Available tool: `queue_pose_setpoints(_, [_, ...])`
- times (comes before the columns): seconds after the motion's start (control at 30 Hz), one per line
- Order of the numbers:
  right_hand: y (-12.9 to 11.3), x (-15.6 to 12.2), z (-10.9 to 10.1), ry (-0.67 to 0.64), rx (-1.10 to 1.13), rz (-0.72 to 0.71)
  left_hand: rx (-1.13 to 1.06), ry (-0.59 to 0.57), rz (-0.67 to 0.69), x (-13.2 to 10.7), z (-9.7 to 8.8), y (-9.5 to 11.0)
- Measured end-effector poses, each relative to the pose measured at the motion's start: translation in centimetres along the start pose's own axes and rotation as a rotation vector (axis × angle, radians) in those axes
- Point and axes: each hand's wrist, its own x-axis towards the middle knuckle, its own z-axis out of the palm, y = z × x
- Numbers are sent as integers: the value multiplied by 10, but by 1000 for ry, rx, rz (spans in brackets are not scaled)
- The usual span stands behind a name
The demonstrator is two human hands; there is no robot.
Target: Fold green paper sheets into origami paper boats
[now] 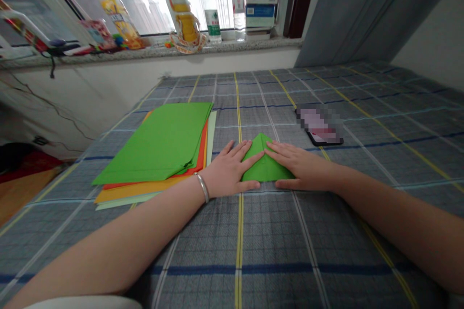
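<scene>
A small piece of green paper (268, 172), folded into a triangle with its point facing away from me, lies on the plaid cloth (268, 231). My left hand (229, 170), with a silver bangle at the wrist, rests flat over the paper's left side, fingers spread. From the other side my right hand (299, 165) lies flat on the right part of the paper, its fingers stretched out and the thumb along the near edge. The fingertips of both hands come close together near the middle crease. Neither hand grips the paper.
Left of my hands is a stack of coloured paper sheets (155, 142), green on top. A phone (319, 125) with a blurred-out screen lies at the right. Bottles (211, 12), a yellow drink container (186, 21) and boxes (260, 9) stand on the windowsill (145, 54).
</scene>
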Motion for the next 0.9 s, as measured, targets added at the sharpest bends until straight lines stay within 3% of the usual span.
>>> queue_pose_setpoints(0.3, [-7, -1, -12, 152, -114, -88, -49, 70, 70, 1, -3, 0])
queue_pose_setpoints(0.47, [-12, -2, -18, 156, -125, -91, -156, 105, 107, 1, -7, 3])
queue_pose_setpoints(0.63, [-15, -4, -22, 173, -41, -89, -314, 180, 53, 2, -9, 7])
queue_pose_setpoints(0.9, [-19, -5, -20, 169, -13, -95, -399, 198, 51, 2, -7, 8])
